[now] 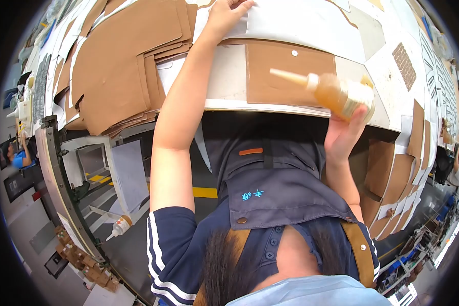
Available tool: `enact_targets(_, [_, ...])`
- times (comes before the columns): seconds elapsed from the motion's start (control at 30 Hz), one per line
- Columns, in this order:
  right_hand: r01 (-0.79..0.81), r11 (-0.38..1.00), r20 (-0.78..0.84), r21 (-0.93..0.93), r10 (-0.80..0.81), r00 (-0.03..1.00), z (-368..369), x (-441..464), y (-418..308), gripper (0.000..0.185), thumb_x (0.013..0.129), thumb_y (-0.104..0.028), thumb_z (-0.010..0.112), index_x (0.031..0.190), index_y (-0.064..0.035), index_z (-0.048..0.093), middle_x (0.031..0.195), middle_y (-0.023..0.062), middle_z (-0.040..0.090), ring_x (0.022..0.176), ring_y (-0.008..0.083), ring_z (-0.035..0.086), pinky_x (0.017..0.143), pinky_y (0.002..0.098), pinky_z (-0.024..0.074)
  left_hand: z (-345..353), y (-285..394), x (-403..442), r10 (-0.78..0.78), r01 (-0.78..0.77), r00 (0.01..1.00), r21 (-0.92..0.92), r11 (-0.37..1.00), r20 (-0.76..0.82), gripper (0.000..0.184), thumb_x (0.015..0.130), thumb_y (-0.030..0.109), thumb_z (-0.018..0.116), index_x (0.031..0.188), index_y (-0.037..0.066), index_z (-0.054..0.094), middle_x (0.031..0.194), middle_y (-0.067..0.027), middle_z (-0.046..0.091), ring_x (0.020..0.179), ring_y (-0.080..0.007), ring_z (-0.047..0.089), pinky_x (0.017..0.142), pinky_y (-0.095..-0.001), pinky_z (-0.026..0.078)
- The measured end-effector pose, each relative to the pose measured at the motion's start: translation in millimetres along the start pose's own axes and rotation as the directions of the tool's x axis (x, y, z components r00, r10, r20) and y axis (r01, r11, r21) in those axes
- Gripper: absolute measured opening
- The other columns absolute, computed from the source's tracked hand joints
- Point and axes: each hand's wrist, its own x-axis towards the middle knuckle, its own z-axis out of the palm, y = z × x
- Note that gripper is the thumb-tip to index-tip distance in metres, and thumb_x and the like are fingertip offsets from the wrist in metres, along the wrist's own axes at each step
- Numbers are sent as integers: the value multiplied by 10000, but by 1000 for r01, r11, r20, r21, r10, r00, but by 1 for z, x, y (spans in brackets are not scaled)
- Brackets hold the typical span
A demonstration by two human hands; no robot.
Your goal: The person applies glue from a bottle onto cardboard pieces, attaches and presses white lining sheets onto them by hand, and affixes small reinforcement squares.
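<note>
Right hand [343, 135], two o'clock, grips one amber nozzle bottle [336, 97]. Left hand [225, 19], twelve o'clock, bends at white sheet [301, 23]; grip unclear. Brown sheets [122, 66] lie stacked between ten and eleven.

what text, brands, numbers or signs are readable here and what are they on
"丰源": blue stitching on the apron, upside down in this view.
Label on the bottle in the right hand: too blurred to read.
Label on the small bottle at left: too small to read.
Pale marks on the dark panel at far left: too small to read surely.
</note>
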Motion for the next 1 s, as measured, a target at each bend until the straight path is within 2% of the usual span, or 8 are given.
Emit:
enact_targets(0.1, [100,993,116,-64,-92,989,13,33,1,611,1019,-424,642,1460,-75,402,1311,53,539,1223,166,543,1042,391,472,-4,6,-2,56,-32,995,-276,960,80,247,1023,250,638,1114,33,715,939,23,690,840,-79,614,742,-245,498])
enact_targets(0.13, [75,996,152,-53,-66,986,15,42,5,629,1005,-408,676,1450,-57,406,1277,51,539,1165,149,548,1012,356,474,-5,8,-3,66,-36,993,-279,960,99,253,1023,257,642,1124,35,711,963,22,689,865,-78,611,758,-243,493])
enact_targets(0.27, [163,970,179,-178,-131,975,48,55,25,686,972,-347,739,1432,17,382,1258,74,525,1144,135,525,1023,293,427,-9,15,-5,69,-36,992,-280,959,110,264,1022,272,652,1141,42,707,1011,22,688,917,-73,602,793,-239,481])
enact_targets(0.37, [310,897,232,-316,-244,942,67,49,32,690,965,-334,750,1426,26,384,1295,88,504,1175,154,505,1046,306,409,-13,19,-7,44,-14,994,-293,956,96,270,1016,277,663,1144,43,709,1019,24,685,930,-71,597,814,-239,475])
enact_targets(0.5, [385,821,265,-422,-295,918,71,46,41,732,924,-345,793,1423,14,396,1325,114,471,1231,198,475,1068,333,393,-14,21,-8,52,-10,990,-305,952,128,287,1012,286,668,1156,41,707,1022,19,685,936,-77,596,827,-241,472])
enact_targets(0.7, [445,764,297,-467,-339,893,72,39,50,766,889,-355,827,1422,-5,401,1315,123,469,1245,210,473,1069,345,394,-16,35,-16,39,-9,990,-218,976,133,355,1013,316,660,1208,21,689,1061,-9,686,984,-109,604,865,-272,480])
enact_targets(0.9, [445,841,366,-308,-328,871,92,29,57,755,872,-270,849,1421,-19,394,1315,123,495,1181,206,533,1016,340,452,-26,47,-22,88,-16,961,-264,964,264,423,1035,303,627,1327,-2,614,1196,-51,661,1094,-141,587,952,-296,467])
enact_targets(1.0, [565,735,432,-375,-400,808,96,29,65,753,860,-215,859,1417,-19,391,1295,121,513,1145,210,568,994,340,480,-30,50,-24,96,-4,944,-279,960,316,441,1045,297,613,1360,-12,586,1244,-64,645,1131,-146,576,986,-298,457])
